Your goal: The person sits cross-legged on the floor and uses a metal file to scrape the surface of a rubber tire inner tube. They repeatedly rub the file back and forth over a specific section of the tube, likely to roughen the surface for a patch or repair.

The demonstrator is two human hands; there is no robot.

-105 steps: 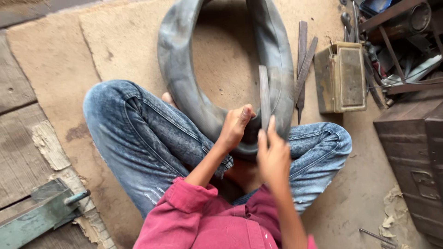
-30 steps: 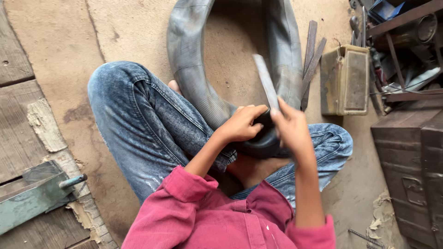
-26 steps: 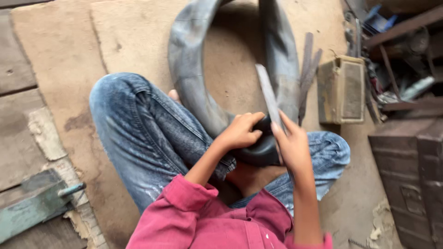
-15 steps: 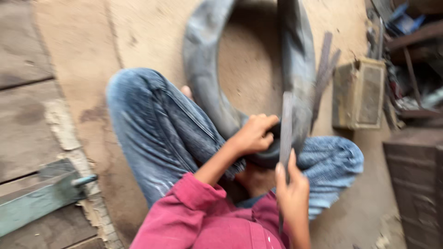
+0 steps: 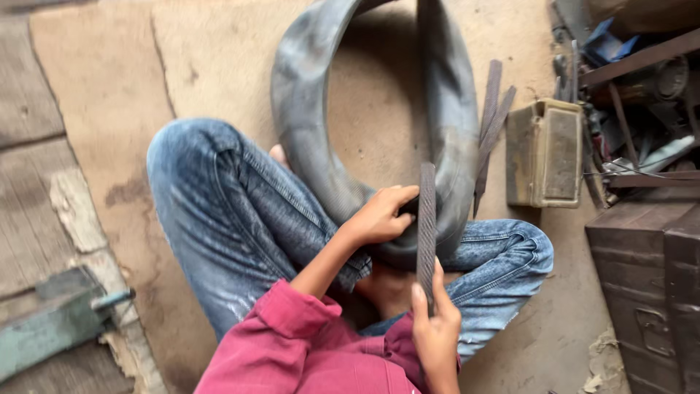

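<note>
Flat metal file [image 5: 426, 219] upright, laid across grey inner tube [image 5: 306, 138] resting on lap. Right hand [image 5: 436, 328] closed around file's lower end; left hand [image 5: 383, 215] clamped on tube beside it. Spare files [image 5: 490, 124] and metal box [image 5: 543, 153] near, on floor

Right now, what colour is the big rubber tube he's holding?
Dark grey, dusty in patches, on the inner tube; the head view shows it.

place: probably a repair workshop | signs: metal files [image 5: 490, 124], tin box [image 5: 543, 153], scrap clutter [image 5: 634, 87]
</note>
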